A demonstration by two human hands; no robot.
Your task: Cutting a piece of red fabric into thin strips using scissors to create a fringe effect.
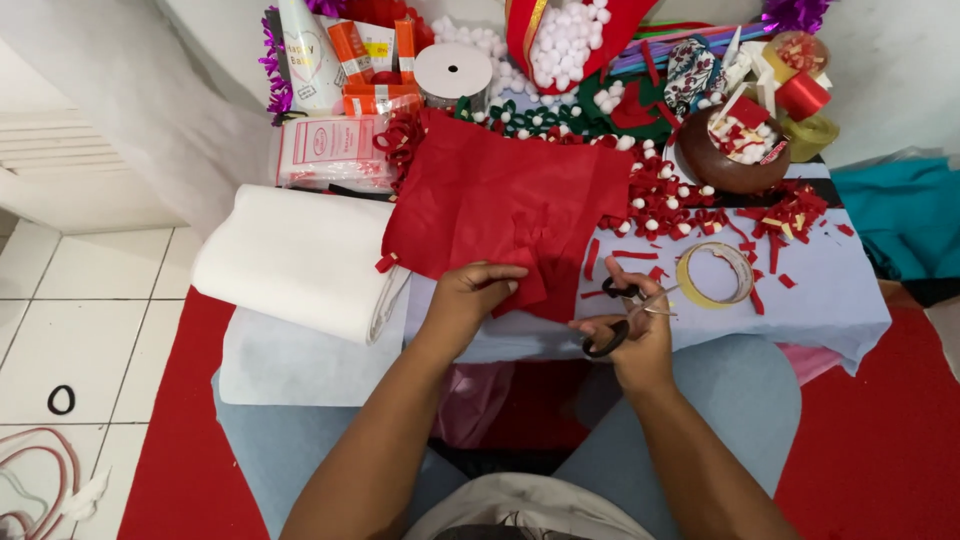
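Red fabric (500, 200) pinched by left hand (470, 300) fingers; right hand (635, 335) grips scissors (625, 315) beside it.

One large sheet of red crepe-like fabric (505, 205), one pair of black-handled scissors (622, 318) and one ring of yellowish tape (715, 274) lie on the desk (830, 300). There is also one thick roll of white felt (300, 258), one round white spool (452, 70) and one brown round bowl (728, 160). The small white pompoms and red scraps are too many to count.
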